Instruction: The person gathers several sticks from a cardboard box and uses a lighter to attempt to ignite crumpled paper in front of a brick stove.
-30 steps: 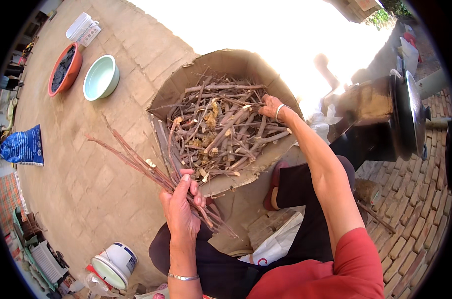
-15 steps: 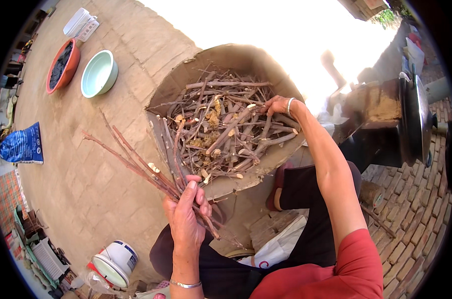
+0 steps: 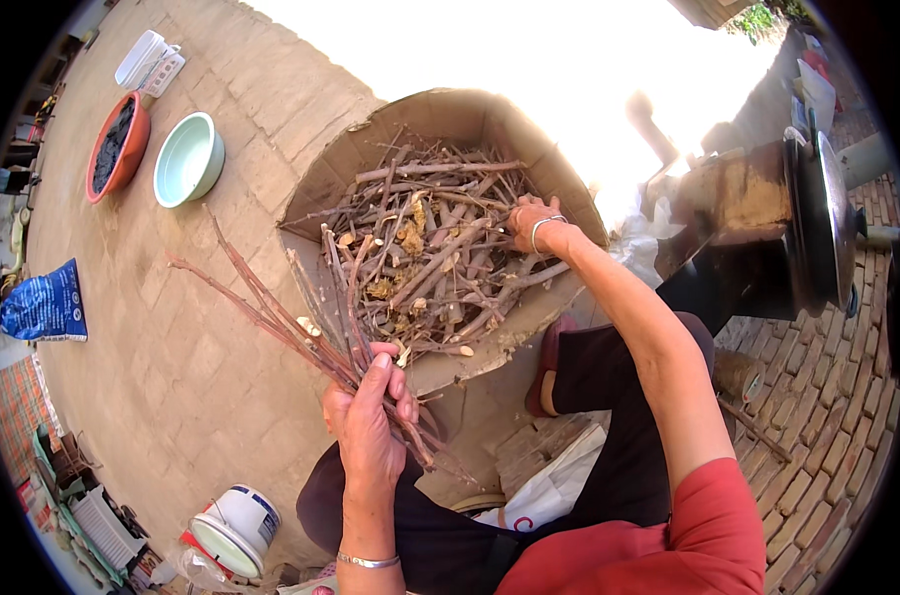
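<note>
Right hand (image 3: 534,224) has shifted slightly, touching rough, knobbly sticks (image 3: 440,263).

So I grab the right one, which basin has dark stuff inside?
The orange-red basin, on the left, holding a dark heap. The pale green basin, nearer the cardboard box, shows nothing dark inside.

At the right of the cardboard box (image 3: 460,111), the right hand (image 3: 536,226) has its fingertips hidden among sticks (image 3: 435,273), its grip unclear. Nearer than the box, the left hand (image 3: 371,412) covers part of its twig bundle (image 3: 316,349). Beyond the box, glare blanks the ground (image 3: 420,45); left of the box, an orange basin (image 3: 133,154) holds dark, indistinct stuff (image 3: 112,144).
</note>
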A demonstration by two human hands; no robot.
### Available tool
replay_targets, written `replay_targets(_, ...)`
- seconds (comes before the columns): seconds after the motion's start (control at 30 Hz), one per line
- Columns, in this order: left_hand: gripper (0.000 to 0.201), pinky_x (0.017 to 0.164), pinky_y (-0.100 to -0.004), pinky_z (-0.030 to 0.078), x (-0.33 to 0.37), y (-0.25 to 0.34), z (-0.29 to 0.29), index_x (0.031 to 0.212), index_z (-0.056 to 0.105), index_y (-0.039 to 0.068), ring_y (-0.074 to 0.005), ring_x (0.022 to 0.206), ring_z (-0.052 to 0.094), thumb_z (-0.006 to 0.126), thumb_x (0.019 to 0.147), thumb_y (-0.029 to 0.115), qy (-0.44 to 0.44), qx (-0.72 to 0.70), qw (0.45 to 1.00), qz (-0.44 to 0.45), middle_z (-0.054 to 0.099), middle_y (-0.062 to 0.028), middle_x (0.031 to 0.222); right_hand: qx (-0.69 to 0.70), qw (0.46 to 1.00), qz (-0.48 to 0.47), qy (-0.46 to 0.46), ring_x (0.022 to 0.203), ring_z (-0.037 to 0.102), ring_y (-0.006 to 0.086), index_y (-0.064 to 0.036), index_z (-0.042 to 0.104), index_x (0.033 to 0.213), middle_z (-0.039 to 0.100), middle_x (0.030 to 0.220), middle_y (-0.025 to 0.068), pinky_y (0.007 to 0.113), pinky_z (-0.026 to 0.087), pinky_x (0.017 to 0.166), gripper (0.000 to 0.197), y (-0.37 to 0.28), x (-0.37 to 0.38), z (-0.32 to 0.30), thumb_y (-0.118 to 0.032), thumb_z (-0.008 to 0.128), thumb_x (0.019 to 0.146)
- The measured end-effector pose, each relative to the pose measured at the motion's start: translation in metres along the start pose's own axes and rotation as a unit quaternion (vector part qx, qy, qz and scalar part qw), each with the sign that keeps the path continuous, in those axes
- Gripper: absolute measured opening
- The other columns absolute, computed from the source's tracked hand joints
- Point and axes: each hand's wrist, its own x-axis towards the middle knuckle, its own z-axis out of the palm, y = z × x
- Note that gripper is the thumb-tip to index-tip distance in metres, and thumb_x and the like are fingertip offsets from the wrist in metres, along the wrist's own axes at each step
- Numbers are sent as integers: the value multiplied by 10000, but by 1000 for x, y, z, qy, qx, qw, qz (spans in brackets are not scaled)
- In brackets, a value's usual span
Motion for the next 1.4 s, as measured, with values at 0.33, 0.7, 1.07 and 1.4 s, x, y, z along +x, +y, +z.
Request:
replay_targets(0.33,173,439,-246,375,-2,3,3,1036,564,0,-97,475,452,579,952,151,-3,6,1000,-15,462,-8,636,377,919,-24,115,711,610,165,-16,684,818,665,723,83,321,480,655,127,90,9,-22,-75,602,741)
replay_targets(0.7,174,432,-252,370,0,4,7,1037,562,-1,-102,463,451,570,955,153,8,25,999,-31,459,-12,636,349,915,101,175,850,670,339,31,686,951,688,892,228,398,512,783,240,61,129,48,-151,652,798)
replay_targets(1.07,179,433,-250,375,0,4,11,1046,565,-6,-103,475,462,565,960,152,1,12,1000,-21,468,-15,645,262,949,4,178,996,654,332,-68,732,949,705,993,173,370,518,830,277,65,99,31,-253,563,831)
replay_targets(1.4,154,427,-252,382,0,1,3,1010,588,0,-104,482,471,579,949,141,-32,-9,999,19,490,-14,654,490,869,-2,72,464,549,193,31,569,713,571,601,116,339,459,430,174,23,-42,-75,-97,538,828)
